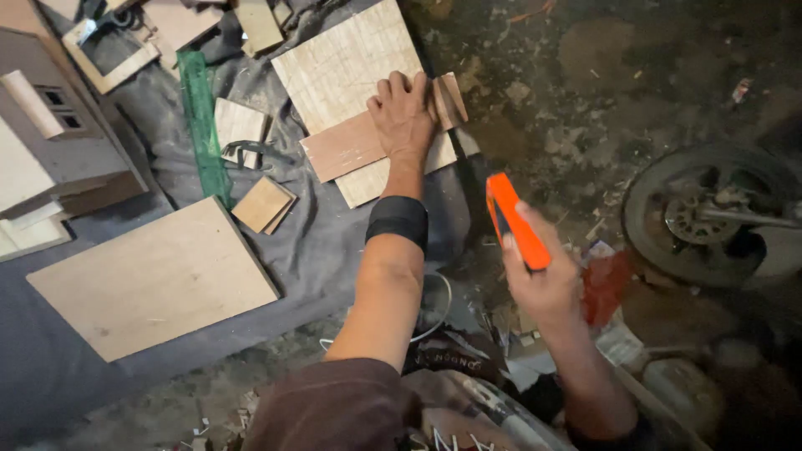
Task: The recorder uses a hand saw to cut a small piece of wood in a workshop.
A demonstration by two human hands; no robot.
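Dirty dark floor [585,50], wood chips scattered. Grey cloth [317,242] spread over left part. On cloth: large plywood board [150,280], pale wood panel [347,75] at top, small square offcuts [261,203], green ruler [203,121]. Wheel [710,213] lies on bare floor, right side.

Left hand [403,114] pressed flat on reddish-brown rectangular wood strip [347,146], which lies across pale square plywood sheet [347,71]; right hand [543,280] grips orange-handled handsaw [514,221]; grey cloth [322,238] beneath; large tan rectangular board [154,280] lying well left.
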